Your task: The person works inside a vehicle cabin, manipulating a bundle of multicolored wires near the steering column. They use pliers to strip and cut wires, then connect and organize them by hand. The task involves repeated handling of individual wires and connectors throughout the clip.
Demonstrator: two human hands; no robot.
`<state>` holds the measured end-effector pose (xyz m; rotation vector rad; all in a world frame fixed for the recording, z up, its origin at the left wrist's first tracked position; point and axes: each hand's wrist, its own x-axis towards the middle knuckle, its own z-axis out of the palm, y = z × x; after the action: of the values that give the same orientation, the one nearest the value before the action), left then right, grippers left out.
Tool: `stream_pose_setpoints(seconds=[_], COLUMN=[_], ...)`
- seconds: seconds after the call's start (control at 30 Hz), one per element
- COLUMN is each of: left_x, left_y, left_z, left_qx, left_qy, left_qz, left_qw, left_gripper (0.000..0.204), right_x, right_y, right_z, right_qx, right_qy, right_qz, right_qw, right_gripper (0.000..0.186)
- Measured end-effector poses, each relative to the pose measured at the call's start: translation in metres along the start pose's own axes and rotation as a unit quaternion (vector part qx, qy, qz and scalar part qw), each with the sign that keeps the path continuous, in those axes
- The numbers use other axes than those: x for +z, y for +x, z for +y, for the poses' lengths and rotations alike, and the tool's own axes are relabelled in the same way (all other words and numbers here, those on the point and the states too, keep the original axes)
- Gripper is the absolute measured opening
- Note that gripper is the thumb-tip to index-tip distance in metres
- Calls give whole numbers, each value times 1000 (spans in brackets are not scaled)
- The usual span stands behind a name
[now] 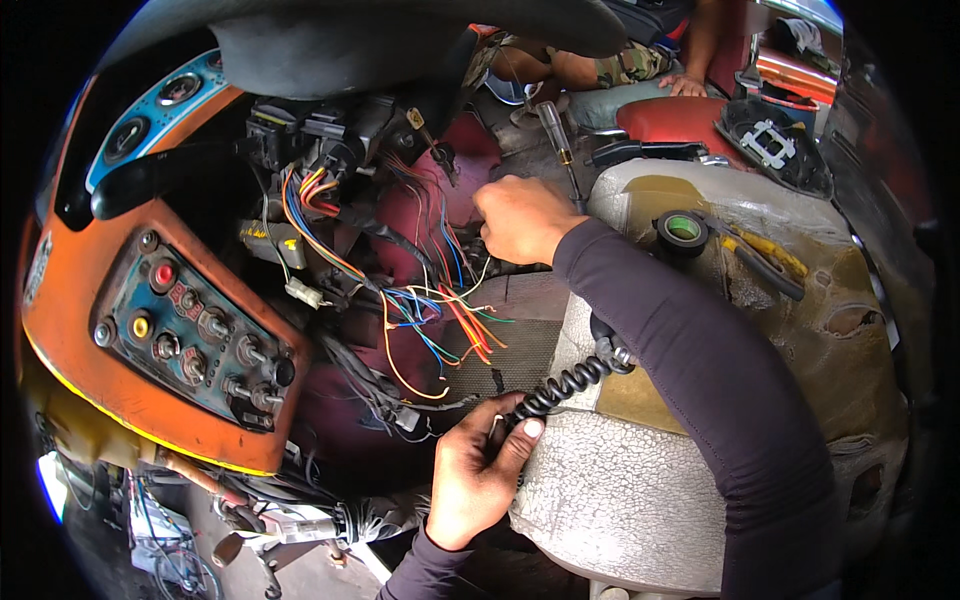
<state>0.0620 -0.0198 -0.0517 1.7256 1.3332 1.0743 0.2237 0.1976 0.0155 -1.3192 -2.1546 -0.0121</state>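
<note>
My left hand, low in the middle, is closed with thumb and fingers pinched on the end of a black coiled cable. The cable stretches up to the right across the seat's edge, under my right forearm. Farther up, my right hand has its fingers curled together; what they hold is hidden, though a thin pale wire runs up to them. Left of both hands, a bundle of loose coloured wires fans out with bare ends. A white connector hangs from another wire there.
An orange control panel with switches fills the left. On the worn seat lie a tape roll and yellow-handled pliers. A screwdriver is beyond my right hand. Another person's hand rests at the back.
</note>
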Motion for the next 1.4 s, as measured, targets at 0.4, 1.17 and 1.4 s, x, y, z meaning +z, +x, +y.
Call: stream_pose_setpoints(seconds=[0.4,1.17,1.4], left_x=[25,15,8], left_y=[-6,-55,-63], left_z=[66,17,-3], left_qx=[220,261,303], left_qy=[187,-27,-65], left_qz=[-65,1,37], left_qw=[955,965,950], left_gripper=[37,35,30], right_x=[-100,-2,1], right_y=[31,65,66], right_z=[-10,-37,-33], right_qx=[-86,12,6], right_qy=[-124,489,444], right_qz=[-148,-25,-5], right_qw=[977,872,896], right_gripper=[28,39,28])
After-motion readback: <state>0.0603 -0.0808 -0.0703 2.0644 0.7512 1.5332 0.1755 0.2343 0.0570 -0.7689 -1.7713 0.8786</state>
